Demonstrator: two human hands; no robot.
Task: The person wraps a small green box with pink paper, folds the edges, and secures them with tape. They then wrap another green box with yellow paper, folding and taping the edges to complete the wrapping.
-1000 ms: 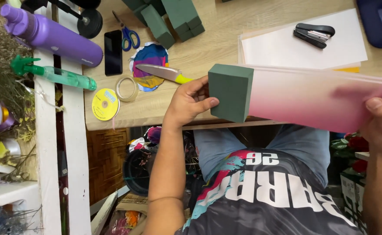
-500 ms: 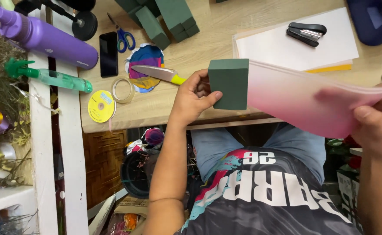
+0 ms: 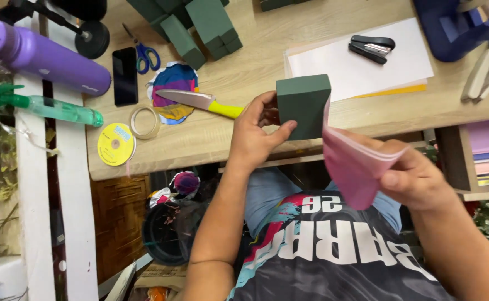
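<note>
The dark green foam block (image 3: pixel 304 106) is held above the near edge of the wooden table (image 3: pixel 266 61), its faces flat and matte. The left hand (image 3: pixel 255 134) grips its left side, thumb across the front face. The right hand (image 3: pixel 417 178) pinches folded pink paper (image 3: pixel 353 161), which touches the block's right edge and hides its lower right corner. Behind the block lie a yellow-handled knife (image 3: pixel 200 101), white sheets (image 3: pixel 361 61) bearing a black stapler (image 3: pixel 371 45), more green blocks (image 3: pixel 200 28), scissors (image 3: pixel 142 53), a phone (image 3: pixel 125 76), and tape rolls (image 3: pixel 144 121). A purple bottle (image 3: pixel 38 56) is cut off at the left
</note>
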